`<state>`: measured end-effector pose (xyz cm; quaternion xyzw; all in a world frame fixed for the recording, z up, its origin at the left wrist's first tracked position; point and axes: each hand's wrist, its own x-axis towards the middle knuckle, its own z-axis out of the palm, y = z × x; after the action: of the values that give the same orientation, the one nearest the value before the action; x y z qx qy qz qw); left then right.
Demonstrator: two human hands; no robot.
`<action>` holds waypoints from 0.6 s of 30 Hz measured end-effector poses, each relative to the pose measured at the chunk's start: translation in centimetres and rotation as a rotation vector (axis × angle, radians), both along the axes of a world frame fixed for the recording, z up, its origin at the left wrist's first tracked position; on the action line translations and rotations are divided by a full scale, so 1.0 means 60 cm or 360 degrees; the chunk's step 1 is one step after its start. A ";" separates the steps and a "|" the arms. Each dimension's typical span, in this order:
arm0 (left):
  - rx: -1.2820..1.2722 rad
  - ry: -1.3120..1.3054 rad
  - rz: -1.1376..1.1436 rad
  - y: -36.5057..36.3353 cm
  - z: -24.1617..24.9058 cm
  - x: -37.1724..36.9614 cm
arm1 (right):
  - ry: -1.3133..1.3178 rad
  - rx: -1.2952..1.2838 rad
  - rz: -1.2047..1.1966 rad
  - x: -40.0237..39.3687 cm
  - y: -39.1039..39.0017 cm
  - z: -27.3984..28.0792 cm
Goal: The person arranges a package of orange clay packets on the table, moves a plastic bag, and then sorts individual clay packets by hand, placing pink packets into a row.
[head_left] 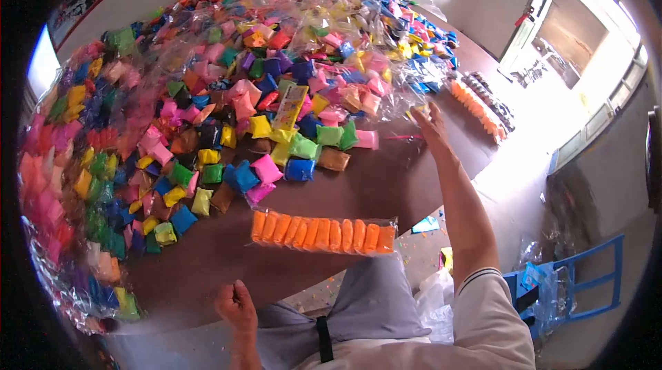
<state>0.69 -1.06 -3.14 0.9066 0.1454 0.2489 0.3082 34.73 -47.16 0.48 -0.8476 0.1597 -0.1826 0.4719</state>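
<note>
A long clear pack of orange clay packets (323,233) lies in a row near the front edge of the table, between my two hands. My left hand (238,306) is by the table edge, left of that pack, with its fingers curled in and nothing showing in them. Stretched out to the right, my right hand (431,125) has its fingers apart beside crumpled clear plastic bags (394,100). A thin pink strip (403,137) shows in clear film just left of my right wrist.
A large heap of small colourful packets (276,70) covers much of the brown table (386,187). Rows of peach packets (476,109) and dark packets (491,97) lie at the right edge. A blue chair (596,277) with plastic on it stands right, near an open doorway (572,46).
</note>
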 end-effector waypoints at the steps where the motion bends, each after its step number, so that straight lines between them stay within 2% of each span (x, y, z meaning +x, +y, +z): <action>1: -0.0004 0.0009 -0.0002 0.000 0.000 0.000 | -0.0049 -0.0003 0.0037 -0.001 0.009 0.003; 4: -0.0127 0.0039 -0.0001 -0.003 0.003 0.000 | -0.0153 -0.0086 0.0184 0.022 0.011 -0.004; 7: 0.0047 -0.0101 -0.0024 -0.007 0.010 0.004 | -0.0255 0.0122 0.0337 0.072 -0.024 -0.041; 10: 0.0070 -0.0190 -0.0016 -0.008 0.008 0.007 | -0.0367 0.0543 0.0369 0.056 0.004 -0.015; 11: 0.0027 -0.0121 -0.0019 -0.006 0.010 0.004 | -0.0499 0.0841 0.0529 0.045 0.020 0.000; 14: -0.0062 -0.0007 -0.0034 -0.005 0.015 -0.002 | -0.0613 0.0919 0.0447 0.022 0.082 0.053; 16: -0.0063 -0.0065 -0.0057 -0.009 0.015 0.002 | -0.0747 0.0583 0.0260 0.021 0.136 0.074; 18: -0.0041 -0.0109 -0.0048 -0.002 -0.012 0.002 | -0.0947 0.0523 0.0249 0.045 0.191 0.071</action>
<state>0.81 -1.19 -3.85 0.8956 0.1243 0.2732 0.3284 37.45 -35.70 4.73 -0.6796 -0.0229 -0.3568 0.6406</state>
